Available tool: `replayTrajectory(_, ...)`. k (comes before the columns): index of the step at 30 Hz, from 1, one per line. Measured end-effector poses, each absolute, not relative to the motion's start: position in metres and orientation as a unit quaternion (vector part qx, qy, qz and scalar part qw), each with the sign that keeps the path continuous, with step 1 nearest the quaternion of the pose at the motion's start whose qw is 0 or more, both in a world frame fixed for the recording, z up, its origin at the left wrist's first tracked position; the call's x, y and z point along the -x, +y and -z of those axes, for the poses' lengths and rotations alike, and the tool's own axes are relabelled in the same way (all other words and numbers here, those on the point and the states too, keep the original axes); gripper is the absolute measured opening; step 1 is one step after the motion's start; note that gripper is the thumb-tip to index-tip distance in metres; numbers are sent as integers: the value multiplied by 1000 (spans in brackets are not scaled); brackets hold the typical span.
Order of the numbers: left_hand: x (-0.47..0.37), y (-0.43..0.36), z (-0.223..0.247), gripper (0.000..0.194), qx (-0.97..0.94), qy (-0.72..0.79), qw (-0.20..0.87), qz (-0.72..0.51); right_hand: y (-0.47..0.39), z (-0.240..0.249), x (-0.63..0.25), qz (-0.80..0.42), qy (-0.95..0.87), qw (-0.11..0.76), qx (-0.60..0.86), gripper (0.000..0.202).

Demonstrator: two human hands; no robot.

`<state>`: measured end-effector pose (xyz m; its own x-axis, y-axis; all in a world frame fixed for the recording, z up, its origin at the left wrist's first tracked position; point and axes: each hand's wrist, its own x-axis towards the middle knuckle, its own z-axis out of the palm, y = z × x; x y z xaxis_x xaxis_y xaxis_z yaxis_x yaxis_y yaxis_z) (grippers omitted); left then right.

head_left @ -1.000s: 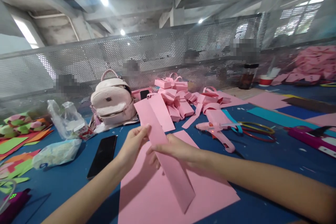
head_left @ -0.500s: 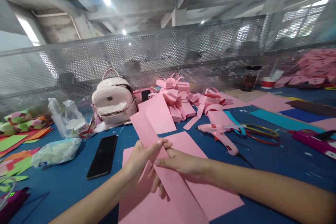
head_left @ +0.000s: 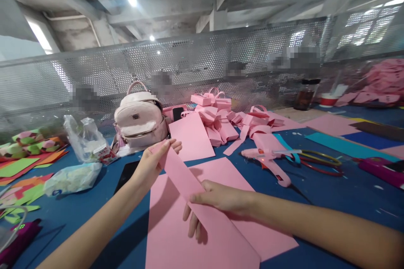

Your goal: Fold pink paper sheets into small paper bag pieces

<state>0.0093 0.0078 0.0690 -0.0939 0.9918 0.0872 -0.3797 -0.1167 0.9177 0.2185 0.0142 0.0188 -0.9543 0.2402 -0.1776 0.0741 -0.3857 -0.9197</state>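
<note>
A folded piece of pink paper slants across the middle of the view, raised above the table. My left hand pinches its upper left end between thumb and fingers. Around its middle, my right hand grips it with the thumb on top and the fingers underneath, their tips showing below the left edge. Beneath both hands lie flat pink sheets, overlapping on the blue table. A pink glue gun rests to the right of my right hand.
Behind the sheets are a pale backpack and a heap of pink paper boxes. A black phone is partly behind my left arm. Plastic bags and coloured paper lie left. A perforated metal panel closes off the back.
My left hand has slid up and left, from near my right hand to the paper's far end. My right hand keeps its grip. The view has shifted slightly.
</note>
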Motion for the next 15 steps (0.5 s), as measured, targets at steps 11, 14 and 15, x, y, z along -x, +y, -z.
replayTrajectory(11, 19, 33, -57, 45, -380, 326, 548, -670, 12, -16, -219, -808, -560, 71, 166, 51)
replayTrajectory(14, 1, 22, -55, 62, -390, 293, 605, -629, 10, -15, -217, -802, -553, 124, 188, 52)
replayTrajectory(15, -7, 16, -51, 62, -397, 285, 627, -607, 10, -14, -217, -800, -551, 140, 194, 53)
